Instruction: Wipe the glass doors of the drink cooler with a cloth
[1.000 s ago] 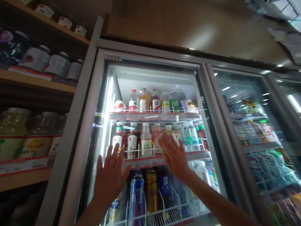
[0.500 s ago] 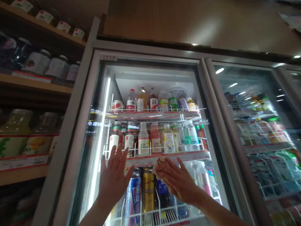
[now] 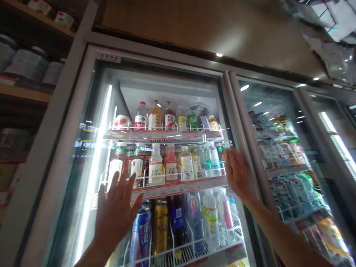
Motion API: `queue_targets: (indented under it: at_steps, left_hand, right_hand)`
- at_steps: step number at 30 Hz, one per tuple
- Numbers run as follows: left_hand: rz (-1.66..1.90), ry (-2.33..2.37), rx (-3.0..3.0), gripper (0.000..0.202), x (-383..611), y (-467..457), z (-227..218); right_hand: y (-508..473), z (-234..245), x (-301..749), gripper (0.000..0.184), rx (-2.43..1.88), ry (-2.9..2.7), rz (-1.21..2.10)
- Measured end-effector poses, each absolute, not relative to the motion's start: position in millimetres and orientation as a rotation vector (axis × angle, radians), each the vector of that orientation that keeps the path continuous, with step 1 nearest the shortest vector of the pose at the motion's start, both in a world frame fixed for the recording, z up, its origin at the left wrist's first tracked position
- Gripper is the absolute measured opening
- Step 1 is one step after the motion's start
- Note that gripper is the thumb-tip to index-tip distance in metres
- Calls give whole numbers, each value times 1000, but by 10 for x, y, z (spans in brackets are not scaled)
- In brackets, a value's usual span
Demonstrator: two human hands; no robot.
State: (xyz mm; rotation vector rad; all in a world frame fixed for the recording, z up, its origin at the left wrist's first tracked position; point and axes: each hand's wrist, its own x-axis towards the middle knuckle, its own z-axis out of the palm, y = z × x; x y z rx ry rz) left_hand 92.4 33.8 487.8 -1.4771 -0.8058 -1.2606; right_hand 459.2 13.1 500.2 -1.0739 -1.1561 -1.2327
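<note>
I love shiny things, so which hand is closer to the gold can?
Left. The left hand is a little left of the gold can; the right hand is farther off, up and right, by the door frame.

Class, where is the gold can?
In the head view, the gold can stands low, left of centre, between the blue can and dark bottle, right of the left hand.

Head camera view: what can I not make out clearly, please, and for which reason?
Head view, right hand: blurred; whether it holds something is unclear.
Head view, left hand: palm hidden by its back.
Head view, lower-left container: dark, cut off by the edge.
Head view, bottles at right: print blurred, too small.
</note>
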Motion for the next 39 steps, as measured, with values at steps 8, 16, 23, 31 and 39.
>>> queue_targets:
  at_steps: [8, 16, 23, 31, 39]
  left_hand:
    - [-1283, -784, -1453, 64, 939, 365, 4874]
    - [-1255, -754, -1415, 62, 928, 353, 4879]
    - [-1215, -720, -1465, 60, 833, 345, 4757]
    - [-1235, -701, -1524, 65, 786, 373, 4614]
    - [-1298, -678, -1542, 65, 817, 354, 4627]
  right_hand:
    - [167, 4654, 3869, 56, -922, -1589, -1367]
    - [190, 4796, 3429, 56, -984, -1340, -1251]
    - [146, 4592, 3682, 55, -1035, -1190, -1235]
    - [150, 4494, 3280, 56, -964, -1453, -1272]
    - [185, 4386, 3874, 53, -1079, -982, -1133]
